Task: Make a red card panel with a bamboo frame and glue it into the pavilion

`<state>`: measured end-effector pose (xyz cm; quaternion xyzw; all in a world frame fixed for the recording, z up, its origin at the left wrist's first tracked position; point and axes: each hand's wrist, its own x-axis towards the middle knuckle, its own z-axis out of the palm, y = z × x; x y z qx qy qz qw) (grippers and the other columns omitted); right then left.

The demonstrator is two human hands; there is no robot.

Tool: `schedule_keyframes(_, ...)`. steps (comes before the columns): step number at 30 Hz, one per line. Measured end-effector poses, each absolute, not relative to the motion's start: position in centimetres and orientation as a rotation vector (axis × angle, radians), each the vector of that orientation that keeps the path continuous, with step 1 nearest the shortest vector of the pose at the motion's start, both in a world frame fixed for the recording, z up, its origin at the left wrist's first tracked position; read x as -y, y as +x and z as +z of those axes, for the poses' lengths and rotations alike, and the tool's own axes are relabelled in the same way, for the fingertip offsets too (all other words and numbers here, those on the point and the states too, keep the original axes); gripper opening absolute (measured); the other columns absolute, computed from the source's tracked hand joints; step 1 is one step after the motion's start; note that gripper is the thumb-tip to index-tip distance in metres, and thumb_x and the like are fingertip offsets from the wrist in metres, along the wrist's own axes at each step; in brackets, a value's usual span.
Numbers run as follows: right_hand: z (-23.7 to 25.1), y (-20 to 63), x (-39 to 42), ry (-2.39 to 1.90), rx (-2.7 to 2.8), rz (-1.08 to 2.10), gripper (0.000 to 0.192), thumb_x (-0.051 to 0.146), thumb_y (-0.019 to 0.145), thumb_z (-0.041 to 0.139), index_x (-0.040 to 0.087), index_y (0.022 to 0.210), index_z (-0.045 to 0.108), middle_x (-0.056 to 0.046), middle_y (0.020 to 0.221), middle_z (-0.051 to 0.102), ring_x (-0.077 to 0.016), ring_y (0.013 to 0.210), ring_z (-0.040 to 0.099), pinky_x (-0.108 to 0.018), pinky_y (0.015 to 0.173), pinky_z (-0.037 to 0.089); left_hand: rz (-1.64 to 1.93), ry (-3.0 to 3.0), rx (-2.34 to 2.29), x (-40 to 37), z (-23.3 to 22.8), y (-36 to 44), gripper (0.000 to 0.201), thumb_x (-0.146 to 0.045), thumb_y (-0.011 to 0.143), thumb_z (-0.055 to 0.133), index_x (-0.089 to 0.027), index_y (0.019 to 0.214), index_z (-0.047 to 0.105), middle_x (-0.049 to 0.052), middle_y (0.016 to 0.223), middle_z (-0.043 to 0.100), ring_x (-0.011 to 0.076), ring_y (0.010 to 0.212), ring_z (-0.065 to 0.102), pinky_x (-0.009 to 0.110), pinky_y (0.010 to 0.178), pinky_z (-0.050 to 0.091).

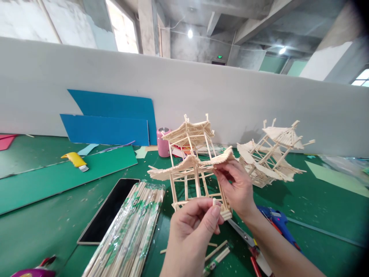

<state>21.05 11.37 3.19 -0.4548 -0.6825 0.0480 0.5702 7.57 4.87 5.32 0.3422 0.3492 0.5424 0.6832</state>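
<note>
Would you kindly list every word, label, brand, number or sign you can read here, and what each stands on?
No text can be read for certain.
Long packet: green print with round emblems, too small and blurred.
Short packet: green print with a round emblem, too small.
Green lit sign at the back: too small.

text: none readable; green sign [220, 57]: too small; chopstick packet [129, 227]: print illegible

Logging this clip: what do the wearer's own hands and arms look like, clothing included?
The left hand and right hand are ungloved, with no rings, watch or markings visible. The right forearm shows no sleeve within the frame; most of the left forearm is out of view.
</note>
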Motion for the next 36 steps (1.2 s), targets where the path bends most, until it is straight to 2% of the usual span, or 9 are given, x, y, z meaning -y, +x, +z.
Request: schedule_keyframes(36,2.83,21.14,-11.45,-1.056,1.607,0.074,0.012,0.011,0.08,0.057,0.021,0.085,0.062,0.0,0.081,0.056,-0.0139,0.074,0.056,-0.027,0.062,0.048,1.217,0.766,-0.781,-4.75,5.11,7.51,0.008,-0.022,0.068,0.069,-0.015,0.07,0.067,0.0,0.057,0.061,0.0078,0.054,0.051,0.017,0.052,0.04)
